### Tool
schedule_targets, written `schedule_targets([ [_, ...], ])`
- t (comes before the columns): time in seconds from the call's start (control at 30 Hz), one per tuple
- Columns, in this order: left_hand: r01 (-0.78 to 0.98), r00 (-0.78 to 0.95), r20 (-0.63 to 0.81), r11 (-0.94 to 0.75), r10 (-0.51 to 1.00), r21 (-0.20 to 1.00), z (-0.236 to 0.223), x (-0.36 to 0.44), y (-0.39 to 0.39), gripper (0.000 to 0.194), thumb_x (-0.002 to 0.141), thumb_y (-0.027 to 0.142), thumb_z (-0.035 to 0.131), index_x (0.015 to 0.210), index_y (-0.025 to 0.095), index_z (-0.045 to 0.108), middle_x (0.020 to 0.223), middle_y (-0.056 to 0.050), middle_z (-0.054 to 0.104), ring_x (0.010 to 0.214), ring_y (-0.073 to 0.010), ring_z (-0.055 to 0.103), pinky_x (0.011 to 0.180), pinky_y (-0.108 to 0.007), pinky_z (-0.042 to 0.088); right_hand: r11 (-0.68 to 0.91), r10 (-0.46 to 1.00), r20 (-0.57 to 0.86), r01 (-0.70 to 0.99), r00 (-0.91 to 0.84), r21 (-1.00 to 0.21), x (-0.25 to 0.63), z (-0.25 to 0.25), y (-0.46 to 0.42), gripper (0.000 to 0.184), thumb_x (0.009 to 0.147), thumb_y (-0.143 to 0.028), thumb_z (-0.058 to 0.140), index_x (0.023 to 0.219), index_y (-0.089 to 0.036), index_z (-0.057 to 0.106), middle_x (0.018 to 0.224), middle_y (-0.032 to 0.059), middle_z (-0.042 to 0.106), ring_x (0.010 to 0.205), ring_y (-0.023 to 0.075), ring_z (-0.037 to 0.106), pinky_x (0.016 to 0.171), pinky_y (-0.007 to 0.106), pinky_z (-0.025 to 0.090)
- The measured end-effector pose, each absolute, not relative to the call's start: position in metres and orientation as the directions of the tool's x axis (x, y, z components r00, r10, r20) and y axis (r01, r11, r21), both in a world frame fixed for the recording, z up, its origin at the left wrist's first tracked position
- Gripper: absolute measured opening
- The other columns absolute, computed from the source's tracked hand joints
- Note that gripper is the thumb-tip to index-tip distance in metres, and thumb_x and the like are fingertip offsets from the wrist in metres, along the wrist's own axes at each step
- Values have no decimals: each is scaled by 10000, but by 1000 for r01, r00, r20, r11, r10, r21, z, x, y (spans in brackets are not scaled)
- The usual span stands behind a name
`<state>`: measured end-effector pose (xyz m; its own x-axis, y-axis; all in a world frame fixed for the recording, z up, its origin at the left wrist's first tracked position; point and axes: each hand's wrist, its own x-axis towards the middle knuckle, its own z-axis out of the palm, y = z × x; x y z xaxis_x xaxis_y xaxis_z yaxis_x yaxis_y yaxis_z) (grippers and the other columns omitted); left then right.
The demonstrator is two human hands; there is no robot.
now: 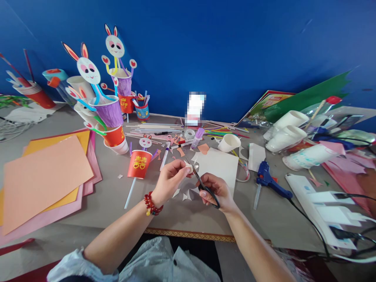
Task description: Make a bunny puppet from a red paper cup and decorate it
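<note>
My left hand [172,177], with a red bead bracelet at the wrist, pinches a small white paper piece [189,168] over the table's middle. My right hand [216,191] grips black-handled scissors [202,184] whose blades reach up to that paper piece. White paper offcuts [183,194] lie on the grey table [117,199] just under the hands. A white sheet [219,166] lies right behind them.
A red paper cup on a straw [139,164] stands left of my hands. Orange and pink sheets [44,176] lie at left, bunny cup crafts [108,111] behind. A blue glue gun [268,180] with cable lies right, white cups [286,131] beyond, straws and markers [164,131] mid-table.
</note>
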<state>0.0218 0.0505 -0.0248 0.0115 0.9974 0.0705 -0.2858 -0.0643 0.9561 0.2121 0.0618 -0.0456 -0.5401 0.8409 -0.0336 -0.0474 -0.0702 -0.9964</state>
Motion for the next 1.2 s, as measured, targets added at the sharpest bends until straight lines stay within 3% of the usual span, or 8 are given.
schedule_targets([
  [1.2,-335,-60,35,-53,998,941,-25,20,52,220,828,359,715,743,180,619,737,0,640,698,-128,592,719,-255,482,-78,856,-58,-17,-514,-997,210,-46,61,442,715,-548,801,825,-174,592,532,-37,582,368,76,499,352,171,396],
])
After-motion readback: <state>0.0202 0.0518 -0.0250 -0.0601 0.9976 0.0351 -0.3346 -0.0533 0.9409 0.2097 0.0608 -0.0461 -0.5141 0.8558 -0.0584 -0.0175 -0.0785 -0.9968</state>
